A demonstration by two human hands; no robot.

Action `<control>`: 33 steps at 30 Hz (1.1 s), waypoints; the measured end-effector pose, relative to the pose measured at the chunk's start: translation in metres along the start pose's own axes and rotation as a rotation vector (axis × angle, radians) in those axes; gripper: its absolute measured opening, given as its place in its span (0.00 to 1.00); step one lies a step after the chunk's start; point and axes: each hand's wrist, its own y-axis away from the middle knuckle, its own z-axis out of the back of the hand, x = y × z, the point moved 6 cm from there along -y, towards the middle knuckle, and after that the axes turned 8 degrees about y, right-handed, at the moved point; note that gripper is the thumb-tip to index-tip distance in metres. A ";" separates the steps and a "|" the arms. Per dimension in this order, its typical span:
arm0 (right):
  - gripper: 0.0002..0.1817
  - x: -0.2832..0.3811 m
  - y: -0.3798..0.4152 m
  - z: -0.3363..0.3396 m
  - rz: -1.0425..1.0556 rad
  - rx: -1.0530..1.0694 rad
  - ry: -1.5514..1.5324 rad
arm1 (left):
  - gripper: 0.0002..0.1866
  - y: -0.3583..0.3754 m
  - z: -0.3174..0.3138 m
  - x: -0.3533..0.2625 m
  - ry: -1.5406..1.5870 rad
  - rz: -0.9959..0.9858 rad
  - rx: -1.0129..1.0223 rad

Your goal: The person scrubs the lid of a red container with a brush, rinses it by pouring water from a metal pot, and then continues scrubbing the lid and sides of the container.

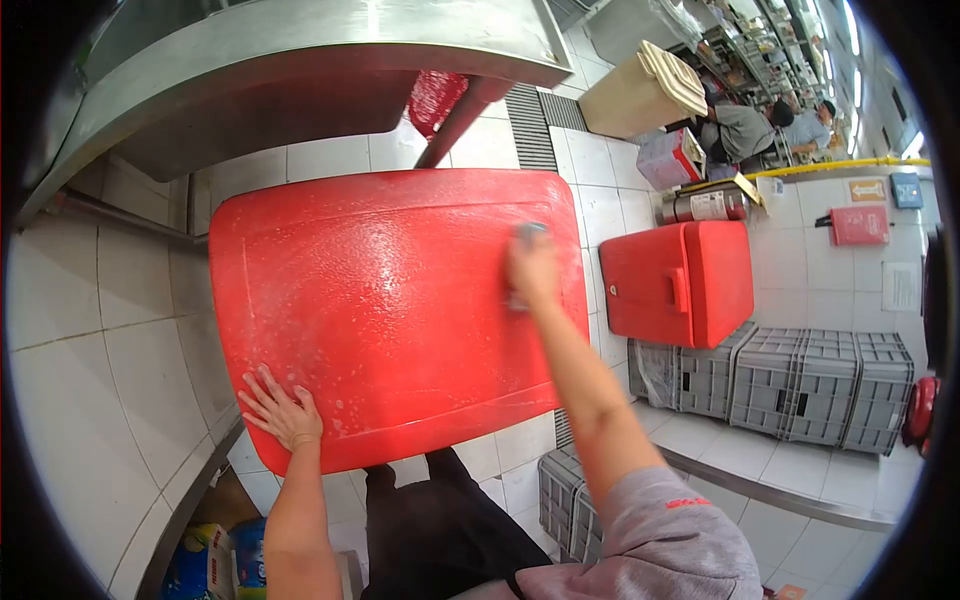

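Note:
A large red plastic cooler (400, 300) fills the middle of the head view, its broad top face wet and streaked with suds. My left hand (285, 412) lies flat on its near left corner, fingers spread. Over toward the right side, my right hand (533, 268) presses a grey scrubbing pad (531, 232) against the red surface. That hand is smeared by motion and covers most of the pad, so the pad's exact kind is hard to make out.
A steel counter (300, 25) runs along the far side. To the right stand a smaller red cooler (650, 285), grey crates (800, 385), a cream bin (640, 95) and a fire extinguisher (705, 207). A floor drain (530, 125) lies beyond. Two people (745, 130) are in the background.

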 end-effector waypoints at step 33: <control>0.26 -0.049 0.218 -0.042 -0.172 0.229 -0.251 | 0.34 0.002 0.016 0.066 0.250 -0.389 0.071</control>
